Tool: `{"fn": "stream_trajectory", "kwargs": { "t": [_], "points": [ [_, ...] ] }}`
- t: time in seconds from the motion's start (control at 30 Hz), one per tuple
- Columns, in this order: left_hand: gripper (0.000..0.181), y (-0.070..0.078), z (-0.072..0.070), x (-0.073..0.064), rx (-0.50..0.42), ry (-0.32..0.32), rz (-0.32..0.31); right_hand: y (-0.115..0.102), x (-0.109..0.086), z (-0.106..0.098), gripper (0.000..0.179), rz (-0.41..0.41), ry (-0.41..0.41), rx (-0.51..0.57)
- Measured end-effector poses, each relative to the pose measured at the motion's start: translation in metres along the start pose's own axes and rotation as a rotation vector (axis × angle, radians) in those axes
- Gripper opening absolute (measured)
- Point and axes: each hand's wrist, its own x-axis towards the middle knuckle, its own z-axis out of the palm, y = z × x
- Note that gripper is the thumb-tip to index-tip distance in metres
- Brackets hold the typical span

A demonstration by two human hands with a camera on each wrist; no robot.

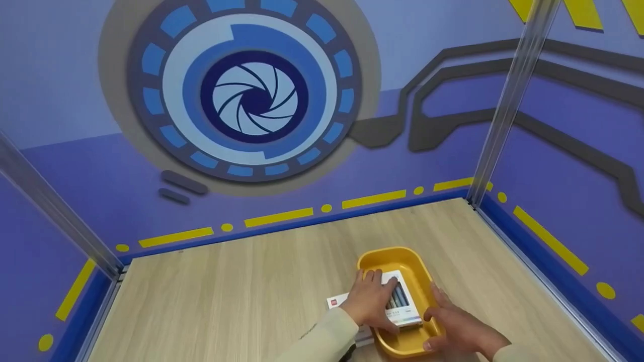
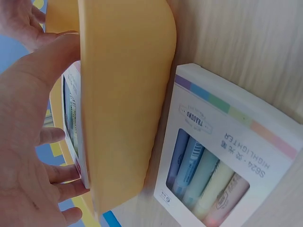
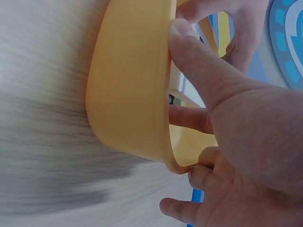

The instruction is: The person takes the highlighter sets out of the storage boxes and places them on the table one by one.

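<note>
A white highlighter box (image 1: 406, 318) with a windowed front showing several pens lies inside the yellow bin (image 1: 402, 254). My left hand (image 1: 370, 299) spans it from above, thumb at the near edge and fingers toward the far edge. At the bin's right wall, my right hand (image 1: 465, 327) grips the rim; in the right wrist view the thumb tip presses on the rim and one finger reaches inside. Another highlighter box (image 2: 227, 151), with a pastel stripe and pale pens, lies on the table close beside the bin's left wall, partly hidden by my left arm in the head view.
The bin stands on a light wood tabletop (image 1: 226, 301), toward its near right part. Purple panels with a printed round emblem (image 1: 256, 98) rise behind and at both sides. A metal corner post (image 1: 513, 100) stands at the back right.
</note>
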Motion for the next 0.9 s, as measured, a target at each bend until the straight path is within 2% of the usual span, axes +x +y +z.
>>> {"fn": "stream_trajectory", "kwargs": {
  "t": [0.13,0.37,0.9],
  "points": [
    [0.102,-0.002,-0.002,-0.002,-0.017,-0.003,-0.015,0.000,0.000,0.000,0.047,0.005,-0.001,0.003],
    [0.101,-0.004,-0.005,-0.005,0.037,0.029,0.008,0.001,0.000,-0.001,0.048,-0.063,0.006,-0.024],
    [0.100,-0.009,-0.012,-0.011,-0.015,0.004,0.010,0.001,0.002,0.002,0.048,-0.015,0.003,0.041]
  ]
}}
